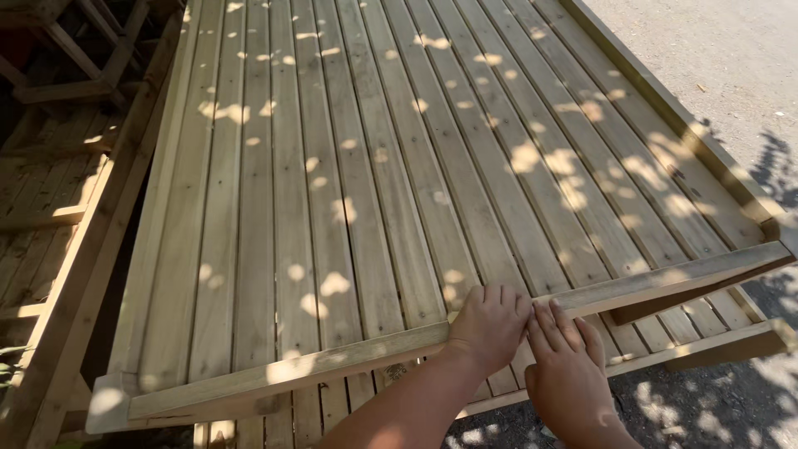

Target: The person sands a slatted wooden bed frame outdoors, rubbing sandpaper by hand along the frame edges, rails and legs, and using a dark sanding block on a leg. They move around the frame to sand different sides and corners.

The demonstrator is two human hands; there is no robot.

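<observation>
The left hand (489, 324) clenched over the loose wooden batten (449, 337) lying across the slatted panel (366, 166); the right hand (569, 366) rested flat, fingers released, just beside it on the batten.

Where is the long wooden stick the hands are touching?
In the head view, the long wooden batten lies across the near end of the slatted panel, under the left hand and right hand.

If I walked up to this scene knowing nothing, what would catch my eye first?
First, the big slatted wooden panel filling the middle, lying flat and dappled with spots of sunlight. Next, near the bottom edge, the left hand and right hand side by side on a long wooden rail that runs across the panel's near end. To the right lies pale gravel ground; at the left, more timber framing in shade.
</observation>
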